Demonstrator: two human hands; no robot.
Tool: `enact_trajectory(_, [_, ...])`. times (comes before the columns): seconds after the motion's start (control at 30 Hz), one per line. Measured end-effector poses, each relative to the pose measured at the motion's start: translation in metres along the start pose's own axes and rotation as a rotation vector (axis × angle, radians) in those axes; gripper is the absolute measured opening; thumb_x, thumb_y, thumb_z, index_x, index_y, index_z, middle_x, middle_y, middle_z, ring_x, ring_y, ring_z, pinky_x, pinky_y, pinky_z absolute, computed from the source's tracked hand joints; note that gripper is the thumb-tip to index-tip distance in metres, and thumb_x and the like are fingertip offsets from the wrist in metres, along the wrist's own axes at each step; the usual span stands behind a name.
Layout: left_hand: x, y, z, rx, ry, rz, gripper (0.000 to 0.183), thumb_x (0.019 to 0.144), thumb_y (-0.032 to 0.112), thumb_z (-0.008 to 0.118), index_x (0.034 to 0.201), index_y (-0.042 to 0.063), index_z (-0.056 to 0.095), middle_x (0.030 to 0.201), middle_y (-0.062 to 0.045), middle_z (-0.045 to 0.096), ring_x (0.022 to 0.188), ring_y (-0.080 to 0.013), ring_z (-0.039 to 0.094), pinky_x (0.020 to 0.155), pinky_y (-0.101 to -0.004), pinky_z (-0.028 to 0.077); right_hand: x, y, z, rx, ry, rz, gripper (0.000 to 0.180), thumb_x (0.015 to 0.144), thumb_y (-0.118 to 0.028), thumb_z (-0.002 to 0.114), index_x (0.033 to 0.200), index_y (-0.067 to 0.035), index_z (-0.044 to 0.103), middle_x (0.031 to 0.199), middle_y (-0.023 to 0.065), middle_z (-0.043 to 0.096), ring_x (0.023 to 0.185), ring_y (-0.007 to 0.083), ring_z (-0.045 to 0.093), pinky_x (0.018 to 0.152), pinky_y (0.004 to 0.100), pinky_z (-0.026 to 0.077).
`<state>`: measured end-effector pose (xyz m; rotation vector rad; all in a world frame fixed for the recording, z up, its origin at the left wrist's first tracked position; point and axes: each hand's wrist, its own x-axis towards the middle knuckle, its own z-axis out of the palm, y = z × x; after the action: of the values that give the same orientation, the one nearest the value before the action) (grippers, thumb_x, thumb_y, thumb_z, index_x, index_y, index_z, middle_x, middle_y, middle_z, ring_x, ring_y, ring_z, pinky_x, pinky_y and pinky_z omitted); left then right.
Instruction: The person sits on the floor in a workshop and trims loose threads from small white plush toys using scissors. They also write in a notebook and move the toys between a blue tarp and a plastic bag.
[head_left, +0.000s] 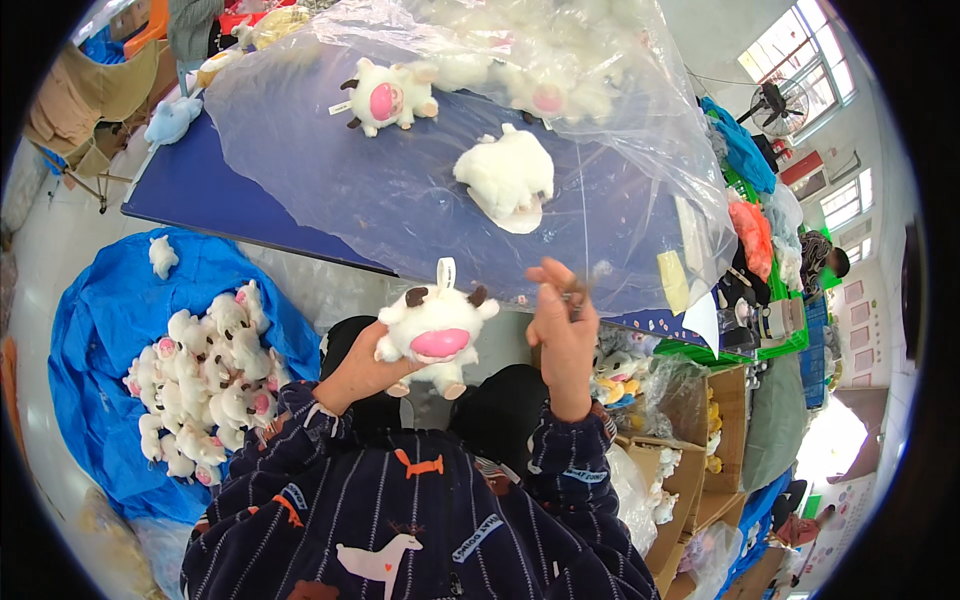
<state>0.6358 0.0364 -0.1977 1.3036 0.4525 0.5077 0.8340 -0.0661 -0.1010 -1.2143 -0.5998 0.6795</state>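
My left hand (367, 364) grips a white plush cow toy (433, 330) by its side, above my lap. The toy has dark brown horns, a glossy pink muzzle and a white fabric tag loop (446, 273) on top. To the right of it, apart from the toy, my right hand (561, 330) is raised with bent fingers. Its fingertips are blurred; something small and dark shows at them, and I cannot tell what it is. A thin pale line (585, 210) runs upward from near these fingers, perhaps a thread or a plastic crease.
Clear plastic sheeting (300, 172) covers much of the blue table (176, 184), with a white plush toy (506, 176) and a pink-muzzled one (390, 97) on it. Left, a blue tarp bag (97, 337) holds several plush toys (202, 375). Cardboard boxes (686, 487) stand right.
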Motion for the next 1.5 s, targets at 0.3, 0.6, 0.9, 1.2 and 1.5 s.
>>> enact_trajectory(0.3, [-0.006,-0.009,0.003,0.074,0.0,0.084,0.057,0.078,0.012,0.074,0.127,0.0,0.048,0.116,-0.011,0.06,0.105,-0.0169,0.058,0.09,-0.0313,0.047,-0.017,0.035,0.026,-0.262,-0.186,0.07,0.025,0.091,-0.024,0.063,0.088,0.0,0.061,0.072,-0.0038,0.057,0.062,0.0063,0.05,0.053,0.0223,0.039])
enact_trajectory(0.6, [-0.033,-0.023,-0.039,0.161,0.379,0.489,0.057,0.084,0.026,0.063,0.131,0.005,0.041,0.117,-0.012,0.056,0.1,-0.021,0.059,0.08,-0.0316,0.05,0.003,0.024,0.044,-0.139,-0.023,0.071,0.028,0.09,-0.029,0.063,0.083,-0.002,0.062,0.068,-0.0018,0.056,0.055,0.0052,0.049,0.049,0.0237,0.038])
enact_trajectory(0.9, [-0.078,-0.006,-0.086,-0.568,0.912,0.43,0.039,0.1,0.036,0.038,0.123,0.005,0.046,0.097,-0.005,0.058,0.079,-0.012,0.056,0.06,-0.0238,0.049,0.096,0.033,0.036,-1.088,0.166,-0.381,0.043,0.079,-0.027,0.069,0.11,-0.005,0.049,0.093,0.0201,0.065,0.084,0.0409,0.061,0.071,0.0442,0.047])
enact_trajectory(1.2, [-0.024,0.024,-0.035,-0.055,0.28,0.243,0.026,0.097,0.019,0.048,0.116,0.002,0.052,0.104,-0.008,0.058,0.089,-0.014,0.057,0.069,-0.0276,0.05,0.096,0.023,0.029,-0.659,0.094,-0.506,0.028,0.076,-0.004,0.064,0.103,-0.001,0.056,0.096,0.011,0.063,0.077,0.016,0.059,0.064,0.0287,0.047])
enact_trajectory(1.5, [0.011,0.06,0.017,-0.613,-0.152,-0.039,0.065,0.093,0.027,0.054,0.146,0.009,0.02,0.135,-0.009,0.043,0.121,-0.0209,0.048,0.097,-0.0359,0.043,-0.018,0.009,0.039,-1.054,-0.671,-0.814,0.04,0.063,-0.003,0.07,0.101,-0.012,0.06,0.114,0.0052,0.057,0.069,0.0198,0.064,0.052,0.0299,0.05])
